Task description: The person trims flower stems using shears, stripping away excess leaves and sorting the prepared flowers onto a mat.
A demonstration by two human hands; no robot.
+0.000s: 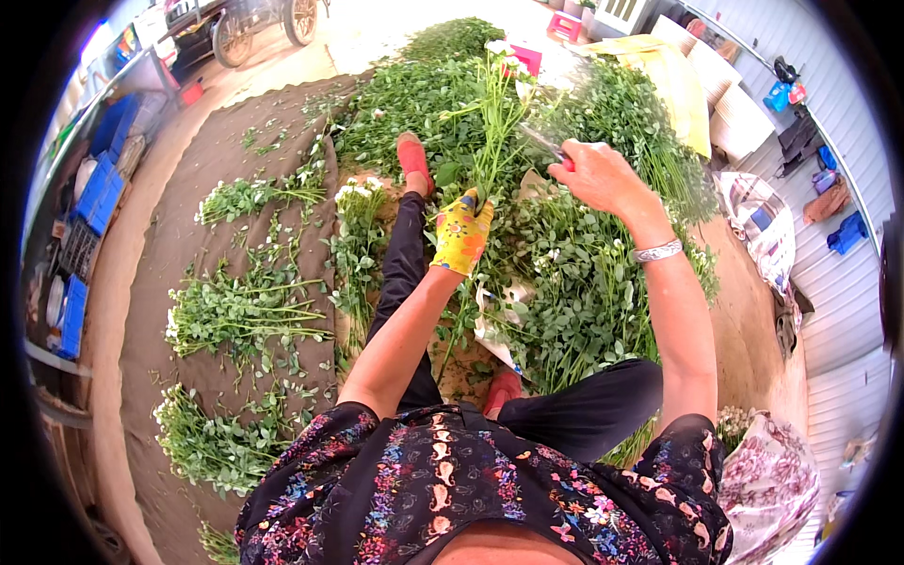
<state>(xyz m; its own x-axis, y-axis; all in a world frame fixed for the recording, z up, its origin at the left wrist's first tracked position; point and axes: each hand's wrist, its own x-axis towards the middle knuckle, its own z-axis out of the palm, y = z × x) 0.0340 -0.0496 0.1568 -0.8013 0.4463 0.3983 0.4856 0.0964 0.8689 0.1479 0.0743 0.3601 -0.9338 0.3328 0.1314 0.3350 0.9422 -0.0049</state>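
Note:
My left hand (462, 236), in a yellow flower-patterned glove, grips a white-flowered green stem (494, 134) near its lower part. The stem stands upright, its white blooms (499, 48) pointing away from me. In my bare right hand (600, 173) is a cutting tool (542, 140) with a red handle. Its metal blade points up and left, close to the held stem; motion blur hides whether it touches. Beneath both hands lie heaps of leafy cut flower stems (586, 282). A small upright bunch with white blooms (359, 201) lies beside my left leg.
Several flower bunches (240, 311) lie in a column on a brown ground cloth (212, 162) to my left. Blue crates (99, 187) line the far left. White stacked material (734, 120) and a cloth bundle (759, 219) stand along the right wall. My red shoes (413, 155) are among the stems.

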